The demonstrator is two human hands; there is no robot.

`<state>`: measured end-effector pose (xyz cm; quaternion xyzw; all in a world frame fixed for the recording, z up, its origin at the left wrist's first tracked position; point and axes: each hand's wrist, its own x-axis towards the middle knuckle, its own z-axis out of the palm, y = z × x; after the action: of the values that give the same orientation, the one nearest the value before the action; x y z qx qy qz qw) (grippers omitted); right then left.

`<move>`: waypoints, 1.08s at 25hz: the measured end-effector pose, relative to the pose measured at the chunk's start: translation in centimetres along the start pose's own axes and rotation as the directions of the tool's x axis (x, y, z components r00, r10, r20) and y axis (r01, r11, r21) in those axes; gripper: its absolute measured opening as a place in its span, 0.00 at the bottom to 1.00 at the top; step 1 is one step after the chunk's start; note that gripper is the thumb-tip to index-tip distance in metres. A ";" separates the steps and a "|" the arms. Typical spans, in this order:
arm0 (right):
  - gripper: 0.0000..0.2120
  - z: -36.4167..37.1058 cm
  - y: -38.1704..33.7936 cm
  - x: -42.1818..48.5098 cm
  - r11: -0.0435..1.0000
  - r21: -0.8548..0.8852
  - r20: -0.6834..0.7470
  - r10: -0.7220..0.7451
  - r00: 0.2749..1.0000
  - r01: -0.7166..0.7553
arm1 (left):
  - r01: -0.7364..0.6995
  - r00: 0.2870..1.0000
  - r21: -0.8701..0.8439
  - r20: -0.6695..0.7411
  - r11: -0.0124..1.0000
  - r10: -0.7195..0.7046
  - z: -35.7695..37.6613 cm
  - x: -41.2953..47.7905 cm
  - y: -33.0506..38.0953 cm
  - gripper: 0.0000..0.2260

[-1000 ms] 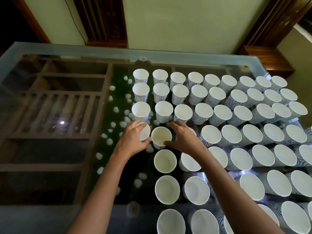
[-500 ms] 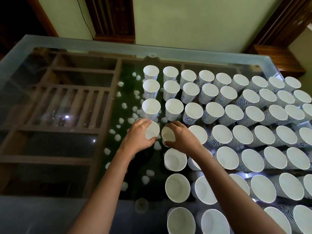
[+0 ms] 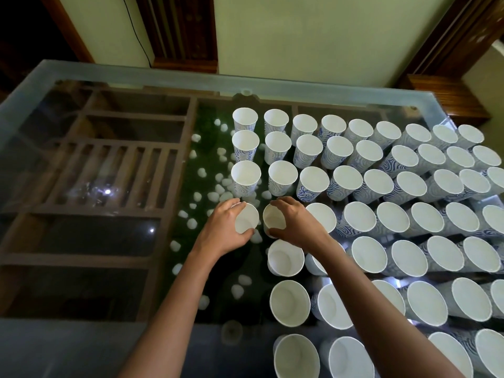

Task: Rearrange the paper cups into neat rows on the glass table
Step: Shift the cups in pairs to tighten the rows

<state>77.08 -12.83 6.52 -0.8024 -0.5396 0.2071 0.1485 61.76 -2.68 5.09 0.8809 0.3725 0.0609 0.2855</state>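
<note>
Several white paper cups with blue swirl patterns stand upright in rows over the right half of the glass table (image 3: 90, 347). My left hand (image 3: 222, 231) grips the rim of one cup (image 3: 246, 218) at the left end of the fourth row. Right beside it, my right hand (image 3: 296, 223) grips the rim of the neighbouring cup (image 3: 272, 218). The two held cups nearly touch. Just behind them stands the third row's end cup (image 3: 245, 177). In front, a cup (image 3: 285, 257) begins the fifth row.
Beneath the glass lie a wooden lattice frame (image 3: 109, 173) on the left and white pebbles (image 3: 201, 173) on green in the middle. A cream wall (image 3: 300, 34) rises behind the table, and wooden furniture (image 3: 450, 94) stands at the back right corner.
Both hands have stayed on the two cups at the fourth row's left end; the right-hand cup has shifted slightly toward the left one. The head camera has tilted a little.
</note>
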 end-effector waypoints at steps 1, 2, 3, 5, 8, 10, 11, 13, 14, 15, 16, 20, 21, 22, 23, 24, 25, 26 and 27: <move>0.32 0.0 0.0 0.0 1.000 0.002 -0.002 -0.002 1.000 0.002 | 0.001 1.000 -0.003 -0.002 1.000 -0.001 0.0 0.0 0.0 0.30; 0.32 0.0 0.0 0.0 1.000 0.004 -0.004 -0.004 1.000 0.004 | -0.001 1.000 -0.007 -0.004 1.000 0.001 0.0 0.0 0.1 0.30; 0.32 0.0 0.1 0.0 1.000 0.005 -0.004 -0.005 1.000 0.005 | -0.002 1.000 -0.011 -0.004 1.000 0.002 -0.1 0.0 0.1 0.30; 0.32 0.0 0.1 -0.1 1.000 0.001 -0.005 -0.011 1.000 0.011 | 0.000 1.000 -0.015 -0.008 1.000 0.000 -0.1 -0.1 0.2 0.30; 0.33 0.0 0.1 -0.2 1.000 -0.004 -0.005 -0.031 1.000 0.031 | -0.011 1.000 -0.005 -0.017 1.000 0.011 -0.2 -0.2 0.4 0.30; 0.34 -0.1 0.2 -0.5 0.999 0.006 -0.014 -0.040 0.999 0.040 | -0.033 0.999 -0.005 -0.032 0.999 0.032 -0.3 -0.2 0.7 0.30; 0.35 -0.2 0.4 -0.7 0.999 0.012 -0.022 -0.041 0.999 0.041 | -0.042 0.998 -0.008 -0.042 0.999 0.042 -0.3 -0.1 1.0 0.29; 0.34 -0.8 1.1 -1.4 0.999 0.033 -0.053 -0.040 0.998 0.042 | -0.077 0.995 -0.013 -0.064 0.997 0.076 -0.2 0.3 1.9 0.27; 0.33 -1.4 1.7 -1.9 0.998 0.046 -0.079 -0.038 0.996 0.041 | -0.106 0.992 -0.014 -0.076 0.994 0.104 0.0 0.6 2.7 0.26; 0.32 -2.0 2.3 -2.4 0.998 0.052 -0.107 -0.034 0.994 0.039 | -0.134 0.987 -0.019 -0.089 0.991 0.131 0.3 1.0 3.6 0.25; 0.31 -2.7 3.1 -3.0 0.998 0.054 -0.133 -0.024 0.991 0.032 | -0.157 0.983 -0.033 -0.098 0.987 0.153 0.6 1.5 4.6 0.24; 0.26 -6.7 9.6 -6.3 0.995 0.077 -0.251 0.085 0.964 -0.068 | -0.252 0.967 -0.091 -0.058 0.964 0.247 3.6 3.9 11.3 0.20; 0.25 -7.9 11.8 -7.1 0.991 0.080 -0.276 0.128 0.952 -0.110 | -0.279 0.960 -0.093 -0.045 0.956 0.276 4.6 4.5 13.4 0.20; 0.25 -9.2 14.1 -8.0 0.984 0.086 -0.298 0.173 0.939 -0.154 | -0.306 0.952 -0.094 -0.035 0.948 0.304 5.8 5.2 15.6 0.20; 0.25 -10.5 16.3 -8.8 0.977 0.093 -0.314 0.212 0.925 -0.192 | -0.324 0.946 -0.096 -0.024 0.941 0.323 6.8 5.8 17.6 0.20; 0.24 -11.7 18.6 -9.6 0.970 0.097 -0.325 0.241 0.914 -0.221 | -0.341 0.940 -0.096 -0.016 0.935 0.341 7.9 6.3 19.7 0.20; 0.24 -13.2 21.2 -10.6 0.965 0.092 -0.338 0.261 0.904 -0.244 | -0.360 0.933 -0.094 -0.012 0.928 0.361 9.3 7.0 22.1 0.19; 0.24 -14.7 23.9 -11.6 0.962 0.084 -0.350 0.274 0.896 -0.261 | -0.374 0.927 -0.091 -0.012 0.923 0.375 10.7 7.7 24.6 0.19; 0.24 -16.1 26.8 -12.5 0.957 0.079 -0.356 0.288 0.889 -0.278 | -0.377 0.926 -0.089 -0.012 0.922 0.377 12.3 8.4 27.1 0.19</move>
<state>102.40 -34.64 10.32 -0.8947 -0.3775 0.0815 0.2245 88.51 -17.69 8.89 0.9225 0.1924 0.1289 0.3089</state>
